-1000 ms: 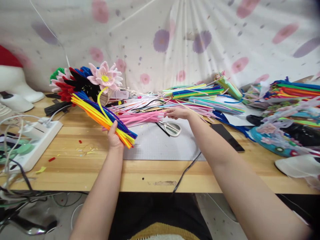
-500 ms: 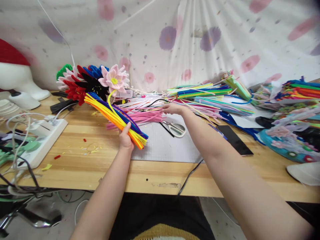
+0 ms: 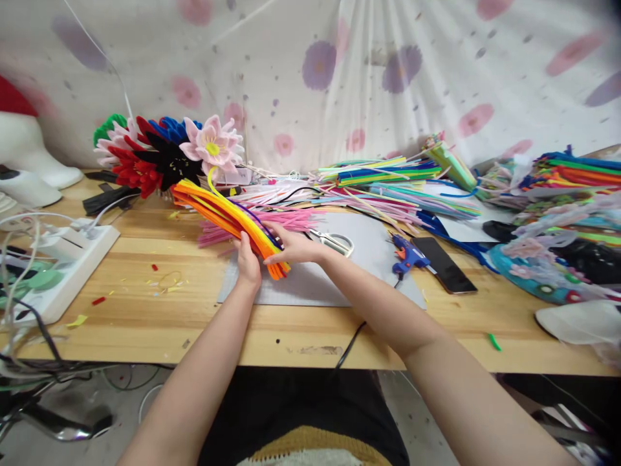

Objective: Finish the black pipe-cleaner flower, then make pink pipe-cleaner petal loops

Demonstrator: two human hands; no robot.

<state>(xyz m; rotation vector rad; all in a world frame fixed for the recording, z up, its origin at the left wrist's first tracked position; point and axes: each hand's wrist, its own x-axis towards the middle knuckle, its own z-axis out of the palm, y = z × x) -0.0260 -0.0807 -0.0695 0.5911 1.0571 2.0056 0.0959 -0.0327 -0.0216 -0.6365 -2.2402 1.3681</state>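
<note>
My left hand [image 3: 248,264] is closed around a bundle of pipe cleaners [image 3: 228,213], mostly orange and yellow with some dark blue, held slanting above the worktable. The fingers of my right hand [image 3: 295,246] grip the same bundle near its lower end from the right side. Some of the left fingers are hidden behind the stems. Beyond the bundle's upper end are fuzzy flowers in red, black, blue and green, with a pale pink flower [image 3: 212,147] in front. Pink pipe cleaners [image 3: 295,220] lie behind my hands, and white-handled scissors [image 3: 339,243] rest on the grey mat [image 3: 310,288].
A blue glue gun [image 3: 408,254] and a black phone [image 3: 444,264] lie to the right. More pipe cleaners [image 3: 392,171] are piled along the back. On the left sits a white power strip [image 3: 82,278] with cables. Small scraps dot the wooden table [image 3: 160,323].
My right hand has come back from the pink pipe cleaners and taken hold of the bundle's lower end. The bundle has turned, showing more orange and yellow. The view has shifted slightly.
</note>
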